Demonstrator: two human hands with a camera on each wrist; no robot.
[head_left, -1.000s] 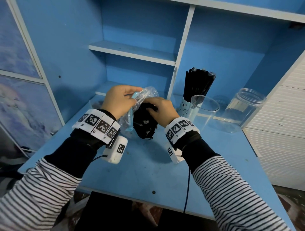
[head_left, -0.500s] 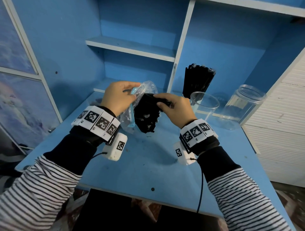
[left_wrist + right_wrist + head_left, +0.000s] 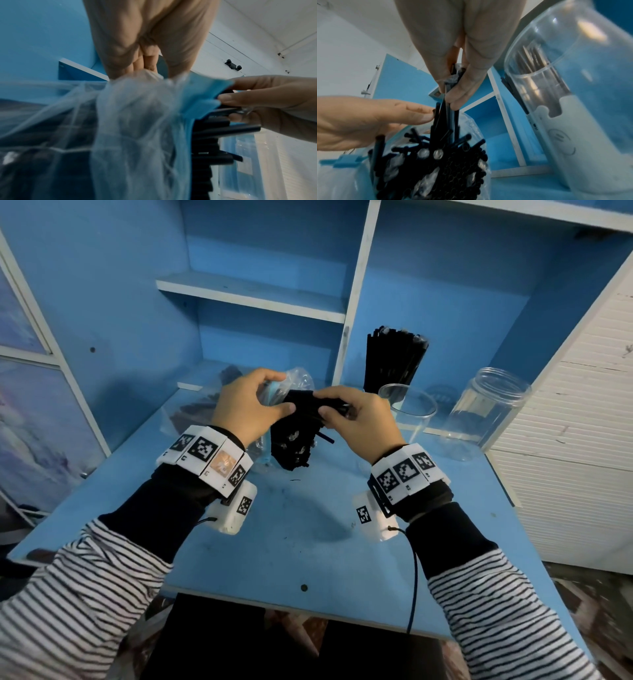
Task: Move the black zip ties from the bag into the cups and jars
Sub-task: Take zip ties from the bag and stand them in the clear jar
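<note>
A clear plastic bag (image 3: 297,380) with a blue strip at its mouth (image 3: 197,97) is held above the blue desk (image 3: 291,535). My left hand (image 3: 253,402) pinches the bag's top. A thick bundle of black zip ties (image 3: 294,436) sticks out of it. My right hand (image 3: 346,414) pinches several of those ties (image 3: 448,108) at their upper ends, right next to the left thumb. Behind the right hand stands a clear cup (image 3: 411,409), and behind that a white cup full of black ties (image 3: 394,361). A clear jar (image 3: 489,405) stands further right.
Another plastic bag with dark contents (image 3: 195,412) lies at the back left of the desk. Blue shelves (image 3: 250,296) and a white upright divider (image 3: 356,289) rise behind. A white panelled wall (image 3: 575,440) borders the right side. A cable (image 3: 414,577) hangs from my right wrist.
My right hand has drawn the ties up and to the right, out of the bag's mouth. The left hand has kept its hold on the bag, and both hands sit a little higher.
</note>
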